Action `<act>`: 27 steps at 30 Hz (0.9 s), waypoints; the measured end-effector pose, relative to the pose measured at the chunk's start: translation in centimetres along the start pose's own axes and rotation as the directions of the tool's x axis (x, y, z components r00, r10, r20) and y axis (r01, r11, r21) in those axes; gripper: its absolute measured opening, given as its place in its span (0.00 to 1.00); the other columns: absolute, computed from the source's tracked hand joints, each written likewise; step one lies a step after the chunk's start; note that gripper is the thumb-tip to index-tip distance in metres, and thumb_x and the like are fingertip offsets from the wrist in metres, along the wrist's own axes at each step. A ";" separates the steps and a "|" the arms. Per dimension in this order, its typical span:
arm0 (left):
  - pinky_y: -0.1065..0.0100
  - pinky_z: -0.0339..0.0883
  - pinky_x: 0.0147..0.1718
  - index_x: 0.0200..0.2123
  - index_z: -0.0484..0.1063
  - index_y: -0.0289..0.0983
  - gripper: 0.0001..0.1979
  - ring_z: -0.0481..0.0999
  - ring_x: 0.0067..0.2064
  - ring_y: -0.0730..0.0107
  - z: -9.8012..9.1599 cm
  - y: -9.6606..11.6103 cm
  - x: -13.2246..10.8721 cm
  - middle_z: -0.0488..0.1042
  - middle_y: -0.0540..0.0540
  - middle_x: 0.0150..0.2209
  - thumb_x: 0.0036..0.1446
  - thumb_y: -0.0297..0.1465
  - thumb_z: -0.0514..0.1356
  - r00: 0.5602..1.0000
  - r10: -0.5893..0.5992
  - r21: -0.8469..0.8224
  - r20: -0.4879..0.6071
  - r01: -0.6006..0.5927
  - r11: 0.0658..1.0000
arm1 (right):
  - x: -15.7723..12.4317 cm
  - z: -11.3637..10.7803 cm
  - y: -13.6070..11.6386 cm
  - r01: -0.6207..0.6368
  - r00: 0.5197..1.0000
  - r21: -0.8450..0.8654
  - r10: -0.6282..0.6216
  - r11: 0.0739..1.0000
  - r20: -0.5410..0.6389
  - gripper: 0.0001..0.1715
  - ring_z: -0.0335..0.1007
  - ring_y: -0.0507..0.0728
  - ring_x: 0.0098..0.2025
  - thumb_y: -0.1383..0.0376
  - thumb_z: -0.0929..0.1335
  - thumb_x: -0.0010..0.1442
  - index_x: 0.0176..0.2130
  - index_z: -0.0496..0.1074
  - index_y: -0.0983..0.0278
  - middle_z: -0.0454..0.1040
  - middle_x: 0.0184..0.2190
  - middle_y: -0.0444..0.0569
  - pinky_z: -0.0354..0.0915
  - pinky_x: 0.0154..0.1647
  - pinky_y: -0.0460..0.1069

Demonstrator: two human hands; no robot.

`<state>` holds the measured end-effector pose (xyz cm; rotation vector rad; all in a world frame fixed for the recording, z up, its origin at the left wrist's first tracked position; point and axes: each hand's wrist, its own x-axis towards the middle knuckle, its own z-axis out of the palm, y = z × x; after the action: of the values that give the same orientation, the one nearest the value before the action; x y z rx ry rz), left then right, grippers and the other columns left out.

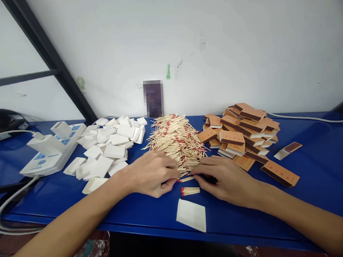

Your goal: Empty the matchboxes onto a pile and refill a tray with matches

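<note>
A large heap of red-tipped wooden matches (174, 139) lies in the middle of the blue table. At its front edge, my left hand (156, 174) is closed, thumb and index finger pinched at the red heads of a few matches (186, 179). Facing it from the other side, my right hand (223, 177) has its fingertips closed at the pale ends of those same matches. Just in front lies a small lined-up row of matches (190, 191), heads to the left. Nearer the table edge rests a white matchbox tray (191, 214), apart from both hands.
White matchbox trays (104, 146) are piled at left, beside a white power strip (54, 150) with plugs and cables. Orange matchbox sleeves (242, 127) are heaped at right; a partly open matchbox (288, 150) lies beyond them. A pixelated dark rectangle (153, 99) stands against the wall.
</note>
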<state>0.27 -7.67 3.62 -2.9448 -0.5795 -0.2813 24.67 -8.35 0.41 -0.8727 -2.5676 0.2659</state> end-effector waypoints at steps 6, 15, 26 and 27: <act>0.66 0.58 0.28 0.30 0.74 0.38 0.07 0.68 0.27 0.70 0.1 0.0 0.0 0.71 0.49 0.26 0.57 0.27 0.56 1.000 0.000 -0.008 -0.003 0.000 1.000 | -0.1 0.0 0.0 0.040 0.999 0.018 -0.040 0.999 0.022 0.13 0.72 0.54 0.35 0.68 0.63 0.65 0.39 0.77 0.62 0.76 0.33 0.48 0.64 0.37 0.49; 0.65 0.60 0.30 0.32 0.75 0.37 0.06 0.70 0.29 0.69 0.0 0.1 0.1 0.73 0.49 0.27 0.57 0.28 0.57 1.000 -0.019 -0.027 0.007 0.020 0.999 | -0.1 -0.5 -0.5 0.104 0.991 0.004 -0.104 0.995 0.089 0.15 0.71 0.55 0.36 0.66 0.61 0.68 0.47 0.75 0.59 0.75 0.36 0.49 0.63 0.38 0.50; 0.65 0.61 0.30 0.32 0.75 0.38 0.06 0.71 0.29 0.70 0.2 0.4 0.1 0.73 0.50 0.26 0.56 0.26 0.58 0.999 -0.039 -0.079 0.025 0.041 0.996 | -0.2 -0.2 0.0 0.108 0.993 -0.010 -0.108 0.994 0.045 0.14 0.68 0.54 0.35 0.68 0.61 0.68 0.45 0.75 0.61 0.73 0.34 0.47 0.60 0.36 0.49; 0.65 0.62 0.30 0.32 0.75 0.38 0.06 0.71 0.29 0.69 0.2 0.4 0.1 0.73 0.50 0.26 0.56 0.26 0.58 0.999 -0.045 -0.084 0.031 0.047 0.995 | -0.2 -0.2 0.0 0.107 0.993 -0.004 -0.107 0.994 0.048 0.14 0.68 0.54 0.35 0.68 0.61 0.68 0.45 0.75 0.61 0.74 0.34 0.48 0.60 0.36 0.49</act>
<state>0.60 -7.99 3.40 -3.0247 -0.6556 -0.2753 24.87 -8.42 0.49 -0.7367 -2.6502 0.2494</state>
